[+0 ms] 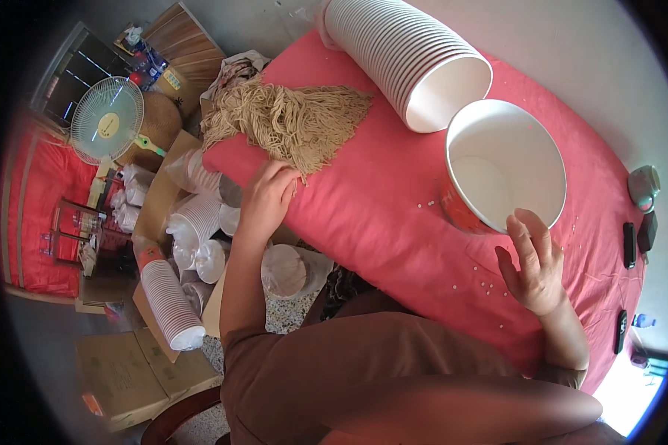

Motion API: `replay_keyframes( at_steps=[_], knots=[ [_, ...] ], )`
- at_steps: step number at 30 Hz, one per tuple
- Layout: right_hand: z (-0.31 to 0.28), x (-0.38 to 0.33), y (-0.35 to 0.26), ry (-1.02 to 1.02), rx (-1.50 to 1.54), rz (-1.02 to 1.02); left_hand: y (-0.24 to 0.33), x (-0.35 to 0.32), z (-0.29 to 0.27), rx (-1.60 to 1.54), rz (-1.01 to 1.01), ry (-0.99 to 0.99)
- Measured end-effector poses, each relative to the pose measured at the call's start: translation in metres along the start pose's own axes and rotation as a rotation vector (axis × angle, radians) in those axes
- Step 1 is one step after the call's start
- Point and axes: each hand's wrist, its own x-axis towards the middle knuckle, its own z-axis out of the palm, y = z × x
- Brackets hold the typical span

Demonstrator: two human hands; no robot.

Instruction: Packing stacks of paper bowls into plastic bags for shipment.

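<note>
A large white-lined paper tub (501, 167) stands upright on the pink-covered table, its mouth facing up and a red outside showing low on its left. My right hand (536, 271) is at its near rim, fingers apart and holding nothing; whether a fingertip touches the rim is unclear. At the table's left edge, my left hand (271, 194) has its fingers curled together against the lower end of a heap of beige strings (289, 122). What those fingers hold, if anything, is hidden. Small white beads (482, 283) lie scattered around the tub.
A long nested stack of white tubs (401, 55) lies on its side at the back. Left of the table, an open carton (159, 200) holds sleeves of stacked cups (172, 300). A fan (107, 120) stands farther left. A green mug (643, 187) sits at the right edge.
</note>
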Motion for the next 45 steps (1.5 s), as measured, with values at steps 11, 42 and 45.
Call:
replay_keyframes(
  at_steps=[11, 42, 45],
  knots=[
    [0.0, 0.0, -0.002, 0.012, 0.004, 0.004, -0.002, 0.008, 0.006, 0.12, 0.211, 0.028],
    [-0.03, 0.033, -0.025, -0.126, -0.238, 0.174, 0.185, 0.077, 0.063, -0.743, 0.282, 0.149],
    [-0.04, 0.032, -0.018, 0.005, -0.192, 0.004, 0.184, 0.078, 0.064, -0.687, 0.3, 0.198]
  ],
)
